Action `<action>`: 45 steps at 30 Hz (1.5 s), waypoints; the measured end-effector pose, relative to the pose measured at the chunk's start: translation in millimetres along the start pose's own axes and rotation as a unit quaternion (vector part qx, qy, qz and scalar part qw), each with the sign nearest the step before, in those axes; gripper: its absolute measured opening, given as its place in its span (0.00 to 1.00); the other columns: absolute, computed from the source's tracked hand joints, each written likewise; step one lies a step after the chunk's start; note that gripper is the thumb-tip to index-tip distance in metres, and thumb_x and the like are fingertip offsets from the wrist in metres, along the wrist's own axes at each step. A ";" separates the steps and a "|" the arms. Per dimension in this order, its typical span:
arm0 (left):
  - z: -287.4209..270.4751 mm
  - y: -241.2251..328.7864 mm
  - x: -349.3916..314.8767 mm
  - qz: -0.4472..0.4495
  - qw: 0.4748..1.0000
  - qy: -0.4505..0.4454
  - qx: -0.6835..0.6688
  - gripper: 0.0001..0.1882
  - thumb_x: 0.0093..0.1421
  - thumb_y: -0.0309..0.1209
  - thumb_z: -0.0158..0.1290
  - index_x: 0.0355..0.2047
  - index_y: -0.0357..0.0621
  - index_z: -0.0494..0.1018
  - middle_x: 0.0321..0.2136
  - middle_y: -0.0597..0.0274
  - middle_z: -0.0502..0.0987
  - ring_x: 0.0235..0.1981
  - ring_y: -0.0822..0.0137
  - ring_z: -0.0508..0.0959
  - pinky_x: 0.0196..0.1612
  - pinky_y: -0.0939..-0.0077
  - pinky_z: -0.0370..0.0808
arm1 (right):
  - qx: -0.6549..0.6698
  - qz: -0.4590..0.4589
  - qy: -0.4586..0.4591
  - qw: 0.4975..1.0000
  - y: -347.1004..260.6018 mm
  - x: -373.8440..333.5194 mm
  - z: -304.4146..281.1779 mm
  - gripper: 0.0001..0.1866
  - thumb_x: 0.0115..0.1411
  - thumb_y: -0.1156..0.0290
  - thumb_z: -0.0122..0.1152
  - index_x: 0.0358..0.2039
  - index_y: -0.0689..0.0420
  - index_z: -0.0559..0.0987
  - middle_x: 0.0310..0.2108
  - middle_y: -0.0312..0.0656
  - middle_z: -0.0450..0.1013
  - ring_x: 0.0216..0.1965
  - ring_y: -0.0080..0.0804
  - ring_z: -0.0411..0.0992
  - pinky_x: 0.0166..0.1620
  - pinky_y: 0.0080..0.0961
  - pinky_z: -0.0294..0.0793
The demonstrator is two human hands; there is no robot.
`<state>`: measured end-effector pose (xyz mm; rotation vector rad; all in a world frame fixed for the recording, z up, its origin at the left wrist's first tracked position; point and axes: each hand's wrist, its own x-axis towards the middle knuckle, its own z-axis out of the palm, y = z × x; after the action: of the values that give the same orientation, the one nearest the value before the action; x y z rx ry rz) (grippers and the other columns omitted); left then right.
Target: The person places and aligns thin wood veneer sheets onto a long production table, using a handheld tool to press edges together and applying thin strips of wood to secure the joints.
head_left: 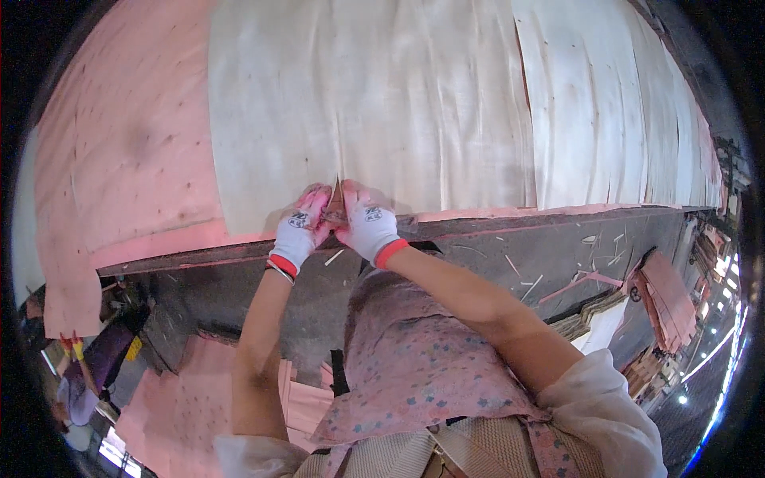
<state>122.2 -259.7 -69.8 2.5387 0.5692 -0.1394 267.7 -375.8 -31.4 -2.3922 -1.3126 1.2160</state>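
Note:
A pale, thin wood veneer sheet [382, 95] lies rippled over a pink sheet [135, 143] on a long workbench. A narrow split runs in from the veneer's near edge, between my hands. My left hand [299, 227], in a white glove with pink-stained fingertips and a red cuff, closes on the edge left of the split. On its right side, my right hand [368, 223], gloved the same way, grips the other edge with bent fingers. A small brownish patch shows between the fingers; what it is I cannot tell.
More pale veneer [586, 103] overlaps to the right. Pink sheets [187, 398] are stacked at lower left, and others [668, 303] lean at right. Veneer scraps [532, 287] litter the grey floor. At far left, another person's hands [72, 346] are at a hanging pink sheet.

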 end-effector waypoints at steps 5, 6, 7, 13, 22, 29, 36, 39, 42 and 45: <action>-0.1 0.8 2.0 -0.009 0.997 0.021 -0.071 0.35 0.46 0.29 0.60 0.56 0.45 0.63 0.56 0.54 0.67 0.59 0.55 0.65 0.59 0.67 0.66 | -0.044 -0.008 0.039 0.998 8.9 15.0 25.2 0.42 0.51 0.61 0.61 0.62 0.59 0.52 0.46 0.50 0.66 0.42 0.46 0.74 0.39 0.48 0.73; 0.5 2.4 0.5 -0.012 0.997 0.021 -0.072 0.35 0.46 0.29 0.60 0.56 0.45 0.63 0.56 0.54 0.67 0.59 0.55 0.65 0.59 0.67 0.66 | -0.045 -0.010 0.037 0.998 8.2 15.8 24.8 0.42 0.51 0.61 0.61 0.62 0.59 0.52 0.46 0.50 0.66 0.42 0.46 0.74 0.39 0.48 0.73; 1.6 4.9 -0.5 -0.025 0.996 0.023 -0.084 0.36 0.45 0.30 0.61 0.56 0.45 0.63 0.57 0.54 0.66 0.60 0.55 0.65 0.60 0.67 0.65 | -0.046 0.008 0.020 0.999 7.6 16.3 24.3 0.42 0.52 0.61 0.60 0.63 0.55 0.51 0.50 0.51 0.65 0.43 0.47 0.73 0.41 0.45 0.73; -12.3 17.5 -0.8 -0.034 0.996 0.020 -0.086 0.37 0.42 0.33 0.64 0.54 0.45 0.64 0.57 0.53 0.66 0.60 0.54 0.64 0.61 0.66 0.63 | 0.028 0.026 0.049 0.998 5.6 14.3 27.1 0.38 0.53 0.65 0.56 0.63 0.53 0.54 0.48 0.54 0.70 0.42 0.49 0.74 0.42 0.41 0.74; 8.1 13.2 -6.9 -0.017 0.992 0.087 -0.085 0.35 0.41 0.34 0.64 0.52 0.45 0.68 0.57 0.53 0.66 0.59 0.51 0.64 0.61 0.65 0.63 | 0.182 0.168 0.070 0.966 -6.0 15.9 7.7 0.21 0.48 0.63 0.59 0.43 0.55 0.72 0.35 0.52 0.76 0.39 0.49 0.75 0.41 0.40 0.74; 8.8 22.6 -2.1 -0.061 0.991 0.097 -0.076 0.31 0.44 0.31 0.61 0.52 0.44 0.68 0.56 0.53 0.67 0.58 0.51 0.65 0.61 0.64 0.63 | 0.177 0.202 0.049 0.962 -5.8 18.2 8.4 0.20 0.48 0.58 0.59 0.40 0.56 0.75 0.35 0.54 0.76 0.39 0.51 0.75 0.41 0.40 0.74; 34.0 -3.0 -13.5 -0.012 0.970 0.173 -0.173 0.26 0.48 0.23 0.55 0.50 0.42 0.69 0.54 0.51 0.69 0.55 0.51 0.68 0.59 0.65 0.66 | 0.174 0.153 0.035 0.972 -8.3 13.1 16.4 0.21 0.52 0.55 0.58 0.41 0.56 0.73 0.36 0.55 0.75 0.39 0.51 0.75 0.42 0.41 0.74; 31.7 0.5 -7.9 -0.112 0.842 0.165 -0.500 0.23 0.51 0.20 0.50 0.50 0.40 0.70 0.52 0.52 0.71 0.55 0.55 0.69 0.59 0.67 0.66 | 0.126 0.110 0.083 0.982 -4.5 12.2 35.3 0.22 0.53 0.57 0.60 0.42 0.57 0.70 0.36 0.54 0.74 0.38 0.51 0.75 0.40 0.41 0.74; 25.9 -0.2 -7.3 -0.088 0.893 0.185 -0.401 0.22 0.55 0.20 0.48 0.51 0.37 0.69 0.52 0.53 0.72 0.55 0.61 0.70 0.59 0.70 0.65 | 0.099 0.123 0.077 0.984 -9.2 19.0 38.8 0.21 0.52 0.61 0.61 0.42 0.57 0.67 0.36 0.53 0.74 0.36 0.52 0.75 0.38 0.41 0.75; 39.7 -2.3 -11.4 -0.093 0.883 0.195 -0.418 0.22 0.54 0.20 0.49 0.52 0.38 0.69 0.52 0.52 0.72 0.54 0.60 0.70 0.58 0.70 0.65 | 0.132 0.162 0.096 0.973 -11.0 24.4 31.0 0.21 0.52 0.61 0.60 0.43 0.58 0.71 0.34 0.54 0.75 0.37 0.50 0.75 0.40 0.42 0.74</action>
<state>111.5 -282.7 -102.4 1.6569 0.8086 0.4695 245.6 -357.7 -60.7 -2.5097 -0.6763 1.1131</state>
